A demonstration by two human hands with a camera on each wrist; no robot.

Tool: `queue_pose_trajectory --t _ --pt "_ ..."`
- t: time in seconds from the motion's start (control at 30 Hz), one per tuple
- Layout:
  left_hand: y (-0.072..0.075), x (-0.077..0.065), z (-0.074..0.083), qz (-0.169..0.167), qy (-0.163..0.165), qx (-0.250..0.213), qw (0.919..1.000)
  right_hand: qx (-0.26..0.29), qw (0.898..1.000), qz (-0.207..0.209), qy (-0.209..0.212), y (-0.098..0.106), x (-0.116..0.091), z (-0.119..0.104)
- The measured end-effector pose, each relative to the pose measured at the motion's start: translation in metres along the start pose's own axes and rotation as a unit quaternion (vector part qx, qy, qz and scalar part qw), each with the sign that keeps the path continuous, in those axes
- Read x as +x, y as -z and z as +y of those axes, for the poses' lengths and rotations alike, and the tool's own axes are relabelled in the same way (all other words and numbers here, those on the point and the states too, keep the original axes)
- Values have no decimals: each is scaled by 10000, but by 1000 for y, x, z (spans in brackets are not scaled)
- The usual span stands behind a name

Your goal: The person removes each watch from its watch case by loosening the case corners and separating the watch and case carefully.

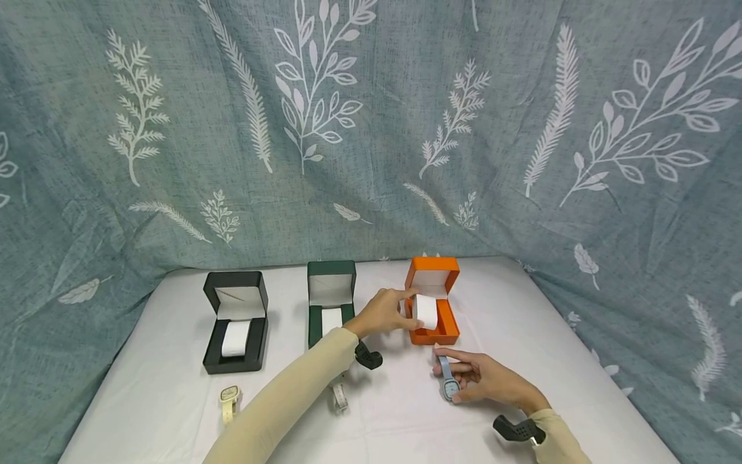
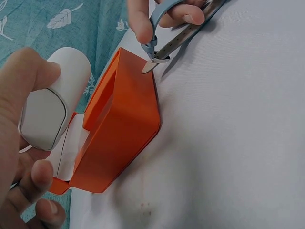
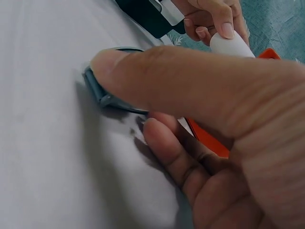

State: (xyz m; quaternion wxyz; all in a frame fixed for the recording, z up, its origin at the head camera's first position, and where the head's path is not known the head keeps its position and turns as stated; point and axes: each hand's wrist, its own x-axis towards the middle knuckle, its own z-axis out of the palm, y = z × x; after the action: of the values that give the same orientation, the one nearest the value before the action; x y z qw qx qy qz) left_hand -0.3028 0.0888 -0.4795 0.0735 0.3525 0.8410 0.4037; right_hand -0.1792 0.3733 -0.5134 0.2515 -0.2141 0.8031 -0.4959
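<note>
My left hand pinches a white watch cushion between thumb and fingers, over the open orange watch box. In the left wrist view the cushion is tilted, and the orange box stands just beyond it. In front of that box, my right hand holds a light blue wristwatch, its thumb at the case. The watch's strap hangs unbuckled, its tip close to the box corner. Up close in the right wrist view, the thumb covers most of the watch.
To the left stand an open black watch box with a white cushion and an open dark green box, partly behind my left arm. A cream-yellow watch and a pale watch lie on the white tablecloth.
</note>
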Motion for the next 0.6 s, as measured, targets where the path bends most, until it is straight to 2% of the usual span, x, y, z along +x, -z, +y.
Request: queue_pose_trajectory --t 0.2,0.4,0.6 --pt "2 0 1 -32 -14 27 10000 120 9998 -102 -88 1 0 -4" --pt "2 1 0 -9 -15 66 10000 -176 9998 42 84 2 0 -5" --pt "1 0 0 23 -38 68 10000 -32 9998 57 200 2 -2 -5"
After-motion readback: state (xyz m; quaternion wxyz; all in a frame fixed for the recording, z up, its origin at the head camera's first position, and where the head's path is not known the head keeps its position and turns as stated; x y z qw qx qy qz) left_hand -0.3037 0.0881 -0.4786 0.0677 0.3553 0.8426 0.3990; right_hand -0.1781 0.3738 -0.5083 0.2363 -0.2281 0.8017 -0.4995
